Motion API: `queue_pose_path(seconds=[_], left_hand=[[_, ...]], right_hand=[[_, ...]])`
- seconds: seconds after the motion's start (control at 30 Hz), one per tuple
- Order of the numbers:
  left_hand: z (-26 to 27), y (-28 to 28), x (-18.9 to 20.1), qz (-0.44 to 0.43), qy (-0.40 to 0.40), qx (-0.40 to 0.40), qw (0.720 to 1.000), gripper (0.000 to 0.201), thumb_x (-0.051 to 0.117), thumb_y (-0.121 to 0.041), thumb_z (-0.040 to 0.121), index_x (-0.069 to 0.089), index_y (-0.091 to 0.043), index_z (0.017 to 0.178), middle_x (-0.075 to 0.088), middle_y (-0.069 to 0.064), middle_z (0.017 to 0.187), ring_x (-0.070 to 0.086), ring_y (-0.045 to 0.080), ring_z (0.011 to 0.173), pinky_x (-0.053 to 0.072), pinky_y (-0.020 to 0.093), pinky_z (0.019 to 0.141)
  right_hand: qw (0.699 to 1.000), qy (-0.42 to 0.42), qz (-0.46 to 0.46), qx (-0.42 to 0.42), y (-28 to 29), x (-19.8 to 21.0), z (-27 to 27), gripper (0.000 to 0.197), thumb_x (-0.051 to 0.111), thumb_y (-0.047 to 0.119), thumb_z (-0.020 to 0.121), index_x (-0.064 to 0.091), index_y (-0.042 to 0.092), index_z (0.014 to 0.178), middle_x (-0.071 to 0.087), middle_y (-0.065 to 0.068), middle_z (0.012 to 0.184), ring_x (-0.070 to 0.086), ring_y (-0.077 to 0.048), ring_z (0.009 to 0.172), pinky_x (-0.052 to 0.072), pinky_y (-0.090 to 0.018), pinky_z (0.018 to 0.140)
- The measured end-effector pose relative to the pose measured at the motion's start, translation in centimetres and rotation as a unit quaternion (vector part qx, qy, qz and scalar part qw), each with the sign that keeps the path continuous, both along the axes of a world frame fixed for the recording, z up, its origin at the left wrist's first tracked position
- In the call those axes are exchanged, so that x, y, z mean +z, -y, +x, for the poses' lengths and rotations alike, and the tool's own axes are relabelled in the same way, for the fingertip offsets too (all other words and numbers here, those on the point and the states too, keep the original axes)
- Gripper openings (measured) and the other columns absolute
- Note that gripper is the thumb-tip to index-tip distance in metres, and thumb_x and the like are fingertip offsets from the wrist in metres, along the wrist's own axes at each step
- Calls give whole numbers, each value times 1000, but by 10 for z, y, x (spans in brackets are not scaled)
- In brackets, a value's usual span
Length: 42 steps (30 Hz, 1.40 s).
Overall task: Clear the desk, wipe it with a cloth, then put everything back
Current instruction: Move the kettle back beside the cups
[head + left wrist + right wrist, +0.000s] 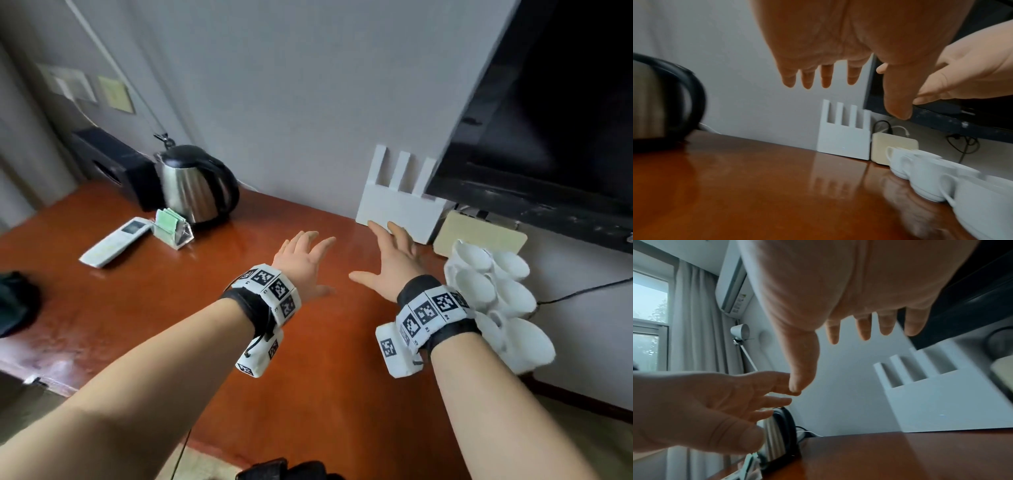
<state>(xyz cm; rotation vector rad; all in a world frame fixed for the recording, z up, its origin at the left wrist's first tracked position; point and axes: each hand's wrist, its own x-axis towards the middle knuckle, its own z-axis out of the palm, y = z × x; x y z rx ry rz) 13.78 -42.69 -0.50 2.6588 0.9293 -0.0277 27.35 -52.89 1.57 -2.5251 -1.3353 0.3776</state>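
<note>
Both hands hover palm down over the brown desk (pixel 171 291), fingers spread and holding nothing. My left hand (pixel 305 253) is over the desk's middle. My right hand (pixel 394 250) reaches toward the white router (pixel 397 209) standing against the wall; whether its fingertips touch it I cannot tell. Several white cups (pixel 496 294) stand at the desk's right edge, beside my right wrist. At the back left are a steel kettle (pixel 195 188), a white remote (pixel 116 241) and a small card holder (pixel 171 228). No cloth is in view.
A black television (pixel 548 113) hangs over the back right corner, above a cream box (pixel 479 236) with cables. A black box (pixel 113 161) stands behind the kettle. A dark object (pixel 17 301) lies at the left edge. Cords trail on the right wall.
</note>
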Motion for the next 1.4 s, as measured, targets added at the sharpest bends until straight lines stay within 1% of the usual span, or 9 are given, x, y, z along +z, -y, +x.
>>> queue_pose_path(seconds=[0.23,0.33,0.43,0.53,0.73,0.9,1.2,1.33,1.4], left_hand=[[-120,-103,15,30,9,57,998,91,65,-47,82,7,-30,150,8,4,156,13,25,144,18,39,118],[-154,-139,22,30,-4,76,997,90,65,-46,83,8,-29,151,10,4,155,17,25,143,23,37,116],[-172,-172,32,18,1,106,994,88,66,-42,83,10,-30,150,11,2,154,21,24,141,29,39,112],[-180,-201,36,17,23,145,989,87,68,-38,82,14,-27,150,15,6,153,25,26,139,32,42,112],[-182,-241,36,-2,32,207,978,90,71,-34,79,16,-25,150,21,7,151,27,28,138,30,39,112],[-175,-292,35,-10,31,210,977,92,72,-34,79,15,-26,150,20,8,152,26,30,139,30,41,112],[-149,-399,10,-22,-11,116,993,106,79,-41,70,11,-26,151,17,8,154,24,32,140,28,42,112],[-140,-426,3,-13,-28,61,998,104,78,-43,70,14,-27,150,28,7,149,25,32,137,26,41,112],[-139,-434,0,-13,-36,42,998,106,78,-45,68,13,-27,150,29,8,149,25,31,137,26,41,113]], right_hand=[[998,-20,34,46,-102,10,-103,84,61,46,83,9,35,147,1,-1,157,7,-28,145,18,-43,117],[997,-34,40,58,-128,13,-128,80,60,44,85,11,34,147,5,-1,157,11,-28,144,20,-41,116],[997,-46,32,60,-147,15,-133,78,60,41,85,13,33,147,9,-1,156,15,-27,143,22,-38,115],[996,-46,33,62,-164,18,-127,77,60,39,86,15,31,147,14,-3,154,20,-27,141,24,-37,113],[996,-52,-1,79,-199,23,-105,74,58,37,88,15,29,148,19,-4,152,25,-28,139,27,-38,111],[994,-57,-27,84,-243,19,-104,73,58,36,88,16,28,148,21,-6,152,28,-30,138,29,-40,113],[994,-80,-53,42,-350,2,-119,72,57,31,90,16,23,148,24,-9,152,32,-28,137,29,-37,111],[995,-81,-53,26,-380,-7,-124,68,56,27,91,20,20,147,30,-9,149,40,-27,132,33,-35,107],[995,-83,-58,19,-389,-11,-126,67,56,25,91,21,20,147,32,-10,147,43,-29,129,35,-36,106]])
